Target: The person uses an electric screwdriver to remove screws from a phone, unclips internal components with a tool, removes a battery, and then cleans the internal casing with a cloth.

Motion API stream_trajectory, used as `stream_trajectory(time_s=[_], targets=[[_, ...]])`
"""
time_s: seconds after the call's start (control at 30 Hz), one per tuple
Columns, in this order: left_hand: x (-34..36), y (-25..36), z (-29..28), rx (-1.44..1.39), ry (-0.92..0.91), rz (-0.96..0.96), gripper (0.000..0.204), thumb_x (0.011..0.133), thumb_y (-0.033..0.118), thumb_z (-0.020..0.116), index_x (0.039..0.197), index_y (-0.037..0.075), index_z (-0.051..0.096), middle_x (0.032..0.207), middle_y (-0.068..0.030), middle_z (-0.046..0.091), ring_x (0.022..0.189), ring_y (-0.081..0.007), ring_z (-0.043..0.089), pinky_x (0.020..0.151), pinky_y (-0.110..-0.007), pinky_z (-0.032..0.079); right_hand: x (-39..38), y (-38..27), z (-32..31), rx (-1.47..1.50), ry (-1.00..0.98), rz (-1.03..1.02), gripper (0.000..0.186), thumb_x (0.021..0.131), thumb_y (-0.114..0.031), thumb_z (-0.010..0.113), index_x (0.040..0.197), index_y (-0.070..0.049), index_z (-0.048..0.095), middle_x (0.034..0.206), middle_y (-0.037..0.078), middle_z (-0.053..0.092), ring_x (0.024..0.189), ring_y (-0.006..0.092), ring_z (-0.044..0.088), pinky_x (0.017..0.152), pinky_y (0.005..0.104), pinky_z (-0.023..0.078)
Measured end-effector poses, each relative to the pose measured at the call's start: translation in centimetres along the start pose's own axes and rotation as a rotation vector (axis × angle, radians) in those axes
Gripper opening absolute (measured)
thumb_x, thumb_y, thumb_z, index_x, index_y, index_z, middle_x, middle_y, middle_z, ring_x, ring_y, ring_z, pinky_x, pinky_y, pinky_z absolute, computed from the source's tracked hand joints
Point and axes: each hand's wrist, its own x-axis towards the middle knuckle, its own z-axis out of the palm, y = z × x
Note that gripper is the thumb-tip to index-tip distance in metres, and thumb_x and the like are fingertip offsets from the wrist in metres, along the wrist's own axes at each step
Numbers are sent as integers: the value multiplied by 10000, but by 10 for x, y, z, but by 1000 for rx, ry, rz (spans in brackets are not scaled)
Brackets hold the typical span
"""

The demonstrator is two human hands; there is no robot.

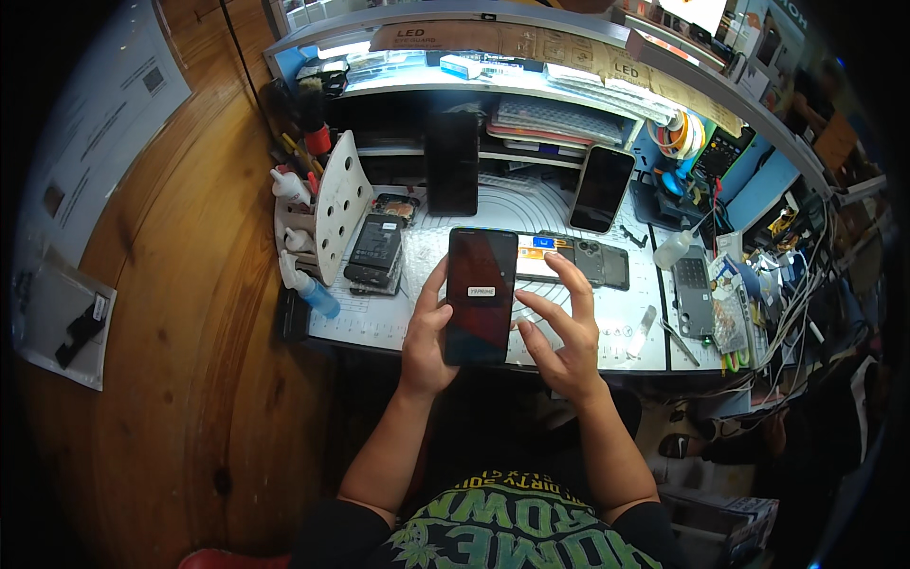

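Note:
A smartphone (481, 327) with a dark reddish screen and a small light label in its middle is held upright before me. Around its left edge my left hand (428, 346) is closed, thumb along the side. My right hand (564, 332) is beside the phone's right edge, fingers spread and bent; the index fingertip is close to that edge, and I cannot tell whether it touches. Just behind lies an opened phone (607, 265) showing its camera rings, partly covered by my right fingers. An orange and blue part (542, 244) rests near it.
Two dark-screened phones (452, 166) (603, 188) stand at the back of the white work mat (360, 318). Left are a perforated holder (334, 213), a spray bottle (316, 296) and a disassembled phone (379, 242). At right sit a dropper bottle (672, 249), tweezers (682, 347) and tangled cables (782, 284).

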Motion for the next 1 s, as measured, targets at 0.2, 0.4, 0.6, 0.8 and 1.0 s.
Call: stream_trajectory(time_s=[0.2,0.4,0.6,0.8,1.0], targets=[[0,-1,-3,4,8,-9,709,950,142,372,1621,14,179,1503,-244,478,1314,-310,589,1084,-433,529,-1,-2,3,-1,-21,-7,368,813,-73,758,1178,-122,760,1495,206,489,1423,401,426,1172,499,336],[1,-1,-6,34,-19,-9,703,955,168,372,1620,36,187,1502,-249,477,1302,-339,594,1073,-465,535,-2,-3,5,4,-53,-21,349,789,-73,763,1130,-144,781,1506,201,489,1437,409,411,1179,508,337],[3,-3,-10,73,-54,-6,692,971,221,361,1626,87,184,1515,-271,453,1288,-409,592,1016,-578,565,-7,-11,4,61,-162,-122,304,737,-100,768,1030,-172,807,1518,183,501,1454,422,385,1195,556,309],[2,-2,-6,84,-26,-11,698,969,227,363,1629,95,178,1517,-267,449,1291,-409,589,1012,-599,565,-17,-10,2,68,-202,-131,311,707,-96,748,1000,-167,822,1488,207,529,1450,431,395,1199,555,304],[2,-3,-9,48,-32,-18,703,965,223,370,1632,113,177,1519,-257,450,1293,-409,588,1011,-615,560,-22,-11,1,75,-126,-112,278,702,-71,750,969,-129,804,1464,183,557,1420,422,438,1170,545,364]])
